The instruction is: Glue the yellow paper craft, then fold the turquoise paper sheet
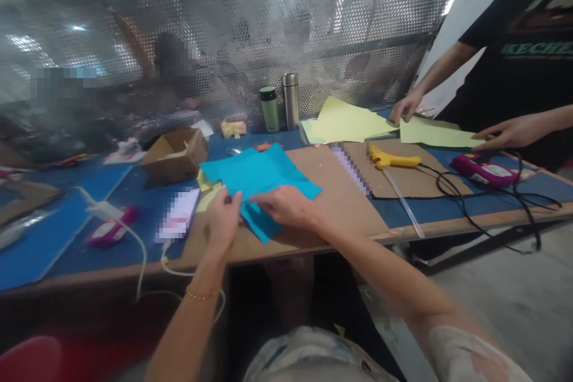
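A bright blue sheet [264, 170], probably paper or thin felt, lies at an angle over a brown cardboard board in front of me. My left hand [224, 213] is at its left lower edge, fingers curled around a small dark thing that I cannot make out. Under and beside that hand are pale yellow paper pieces [206, 198]. My right hand [289, 206] rests across the lower part of the blue sheet, index finger reaching left and the other fingers bent in, gripping the sheet near its edge. A corner of the sheet hangs below both hands toward the table edge.
A cardboard box [176, 155], a phone [179, 215] on a white cable and a purple device [111, 227] stand left. Behind are a green bottle [269, 108] and steel flask [290, 101]. At right lie a yellow glue gun [394, 159] and a co-worker's hands [514, 131] on yellow sheets.
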Demonstrator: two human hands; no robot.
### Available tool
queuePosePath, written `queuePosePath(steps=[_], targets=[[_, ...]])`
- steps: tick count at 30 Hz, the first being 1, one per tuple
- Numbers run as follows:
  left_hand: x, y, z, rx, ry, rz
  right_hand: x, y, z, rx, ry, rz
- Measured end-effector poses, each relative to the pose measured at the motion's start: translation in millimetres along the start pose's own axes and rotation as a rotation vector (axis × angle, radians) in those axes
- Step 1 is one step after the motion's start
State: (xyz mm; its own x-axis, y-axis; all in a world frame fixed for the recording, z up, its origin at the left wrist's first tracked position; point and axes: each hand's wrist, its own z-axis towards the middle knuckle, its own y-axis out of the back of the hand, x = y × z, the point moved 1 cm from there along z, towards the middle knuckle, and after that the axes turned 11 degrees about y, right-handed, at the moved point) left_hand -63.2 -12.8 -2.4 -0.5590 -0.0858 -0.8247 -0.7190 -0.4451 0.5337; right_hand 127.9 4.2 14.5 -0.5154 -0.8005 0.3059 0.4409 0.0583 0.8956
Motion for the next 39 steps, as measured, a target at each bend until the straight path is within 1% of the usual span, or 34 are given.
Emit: queuePosePath(steps=[1,2,4,5,6,8,10,11,13,15,18,20,22,24,26,28,30,32,34,39], targets=[[1,2,-3,-0.013,0.004,0.002,2,-2,4,0.023,-0.008,0.007],[2,5,-7,-0.01,0.016,-0.002,-1,-1,7,0.023,-0.052,0.012],[5,11,-15,-0.014,0.051,-0.015,-20,4,12,-0.028,-0.206,0.015],[7,14,-21,-0.039,0.071,-0.018,-32,9,14,-0.06,-0.274,0.015],[10,19,-27,-0.08,0.088,-0.017,-45,13,17,-0.09,-0.315,0.017],[14,28,-45,-0.217,0.095,0.005,-64,22,29,-0.144,-0.338,0.053],[18,39,-65,-0.373,0.083,0.024,-70,24,48,-0.182,-0.291,0.134],[21,44,-74,-0.436,0.085,0.023,-67,23,60,-0.189,-0.246,0.193],[25,54,-90,-0.536,0.099,0.013,-53,18,83,-0.178,-0.138,0.334],[28,65,-100,-0.6,0.117,0.008,-34,10,102,-0.156,-0.042,0.476],[29,83,-109,-0.697,0.131,0.051,-10,3,117,-0.158,0.06,0.665],[25,93,-114,-0.777,0.135,0.084,0,0,123,-0.174,0.113,0.828],[19,98,-120,-0.834,0.137,0.093,6,-4,129,-0.16,0.144,0.997],[12,99,-127,-0.826,0.153,0.077,10,-11,136,-0.104,0.121,1.147],[6,97,-135,-0.776,0.184,0.037,14,-21,142,-0.038,0.076,1.269],[3,95,-142,-0.744,0.213,-0.011,19,-31,146,0.005,0.046,1.341],[0,95,-146,-0.767,0.219,-0.035,22,-39,148,0.029,0.037,1.383],[-5,96,-149,-0.807,0.196,-0.019,23,-45,147,0.043,0.023,1.429],[-10,97,-150,-0.82,0.166,0.018,21,-47,144,0.045,0.009,1.468],[-20,90,-147,-0.772,0.148,0.099,14,-48,137,0.005,-0.031,1.547]])
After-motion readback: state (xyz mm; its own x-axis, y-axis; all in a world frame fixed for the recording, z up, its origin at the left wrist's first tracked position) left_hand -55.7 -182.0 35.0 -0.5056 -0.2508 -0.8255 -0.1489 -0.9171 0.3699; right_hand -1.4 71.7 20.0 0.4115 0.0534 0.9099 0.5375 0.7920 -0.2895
